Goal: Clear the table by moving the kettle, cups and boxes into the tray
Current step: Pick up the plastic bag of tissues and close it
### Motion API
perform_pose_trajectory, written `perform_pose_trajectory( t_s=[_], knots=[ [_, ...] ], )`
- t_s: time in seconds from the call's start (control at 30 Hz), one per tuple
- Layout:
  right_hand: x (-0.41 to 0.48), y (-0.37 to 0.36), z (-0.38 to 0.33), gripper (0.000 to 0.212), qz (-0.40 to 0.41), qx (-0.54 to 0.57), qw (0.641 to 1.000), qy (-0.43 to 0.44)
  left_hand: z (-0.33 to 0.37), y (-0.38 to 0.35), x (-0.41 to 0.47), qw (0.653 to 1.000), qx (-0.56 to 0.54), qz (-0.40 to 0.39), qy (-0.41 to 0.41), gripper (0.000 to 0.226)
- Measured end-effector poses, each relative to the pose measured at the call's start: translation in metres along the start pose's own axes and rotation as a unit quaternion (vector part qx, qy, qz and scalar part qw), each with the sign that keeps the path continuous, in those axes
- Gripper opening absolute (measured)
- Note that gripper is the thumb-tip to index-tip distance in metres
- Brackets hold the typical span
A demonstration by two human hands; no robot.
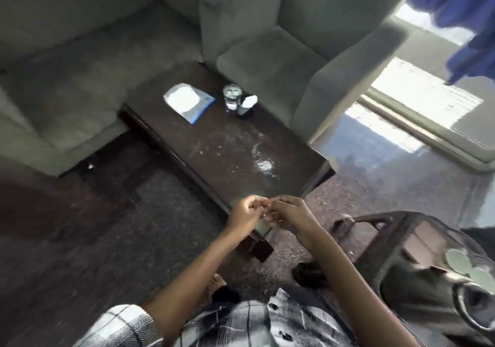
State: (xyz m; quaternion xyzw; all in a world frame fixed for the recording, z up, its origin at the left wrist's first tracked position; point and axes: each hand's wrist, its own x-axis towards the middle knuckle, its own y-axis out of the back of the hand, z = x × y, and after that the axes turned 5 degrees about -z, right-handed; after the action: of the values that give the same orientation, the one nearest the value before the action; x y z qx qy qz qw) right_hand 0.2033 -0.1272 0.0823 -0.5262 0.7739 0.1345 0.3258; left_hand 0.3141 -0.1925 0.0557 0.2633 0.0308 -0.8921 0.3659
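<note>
On the dark coffee table (214, 143) stand a clear glass cup (232, 96) and, right beside it, a small dark box (247, 109) with white paper sticking out. A white and blue packet (188, 101) lies to their left. My left hand (245, 217) and my right hand (290, 217) meet over the table's near corner, fingers curled and touching each other. Blur hides whether they pinch something small. The dark tray (375, 222) with a handle sits at the lower right, holding a dark rounded vessel (426, 290) and pale round shapes (462, 262).
Grey sofas (67, 84) wrap the table's left and far sides, and an armchair (281, 52) is at its far right. White spill marks (263, 164) spot the tabletop. A blue cloth (468, 12) hangs at the top right. A dark sandal (310, 273) lies on the carpet.
</note>
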Motion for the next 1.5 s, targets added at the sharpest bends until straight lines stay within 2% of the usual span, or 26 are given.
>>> perform_pose_trajectory(
  t_s=[0.2,0.43,0.73,0.9,1.1,1.23,1.33,1.47,1.5],
  knots=[
    [0.043,-0.07,-0.035,0.014,-0.043,-0.031,0.999,0.006,-0.002,0.091,0.012,0.998,-0.043,0.054,-0.007,0.028],
    [0.117,-0.133,-0.061,0.015,-0.039,-0.046,0.998,-0.02,-0.01,0.184,0.04,0.993,-0.082,0.079,0.012,0.026],
    [0.259,-0.212,-0.132,0.012,-0.057,-0.055,0.996,-0.042,0.015,0.317,0.15,0.992,-0.082,0.083,0.04,0.029],
    [0.335,-0.244,-0.177,0.019,-0.044,-0.069,0.996,-0.045,0.045,0.391,0.217,0.994,-0.047,0.088,0.051,0.025],
    [0.421,-0.262,-0.201,0.02,0.051,-0.064,0.994,-0.066,0.066,0.451,0.282,0.996,-0.014,0.06,0.072,0.025],
    [0.481,-0.265,-0.194,0.018,0.144,-0.177,0.97,-0.083,0.074,0.487,0.325,0.995,0.015,0.026,0.091,0.024],
    [0.523,-0.265,-0.184,0.021,0.18,-0.263,0.943,-0.101,0.073,0.514,0.361,0.995,0.044,-0.007,0.09,0.023],
    [0.581,-0.262,-0.157,0.02,0.238,-0.242,0.929,-0.148,0.055,0.548,0.407,0.993,0.062,-0.027,0.098,0.023],
    [0.594,-0.262,-0.15,0.028,0.26,-0.221,0.926,-0.162,0.049,0.555,0.416,0.992,0.063,-0.031,0.103,0.023]
  ],
)
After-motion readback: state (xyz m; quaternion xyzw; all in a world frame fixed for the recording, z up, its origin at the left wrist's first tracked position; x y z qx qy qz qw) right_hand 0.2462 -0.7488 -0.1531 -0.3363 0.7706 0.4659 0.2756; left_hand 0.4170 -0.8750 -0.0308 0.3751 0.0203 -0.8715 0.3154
